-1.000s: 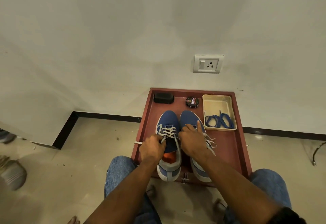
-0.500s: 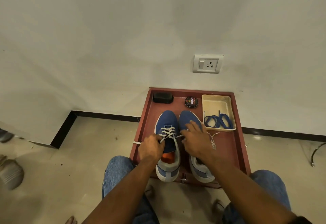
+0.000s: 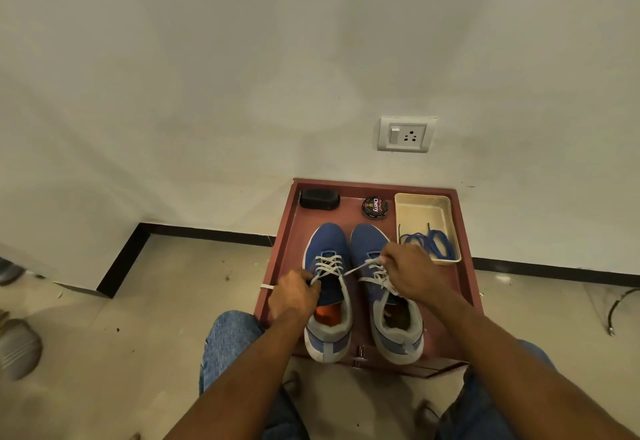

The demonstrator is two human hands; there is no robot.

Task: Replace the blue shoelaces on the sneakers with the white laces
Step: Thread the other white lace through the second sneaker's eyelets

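Both sneakers (image 3: 349, 287) on my red tray (image 3: 460, 287) carry white laces (image 3: 328, 263). Blue laces (image 3: 431, 242) lie in the cream dish (image 3: 420, 209), far right corner. My left hand (image 3: 294, 296) and right hand (image 3: 412, 275) each pinch a white lace end; tightening and tying likely remain.

Legible text: one item.
The lid of the round black tin (image 3: 374, 207) carries the word "Cherry" in white letters, running sideways as seen from the head camera. Smaller print above and below that word on the same lid is too small to read. The tin stands at the far end of the red tray (image 3: 464, 287), between the black block (image 3: 319, 199) and the cream dish (image 3: 423, 209). The wall socket (image 3: 405, 135) shows no readable marking. No other text, number or sign can be read.
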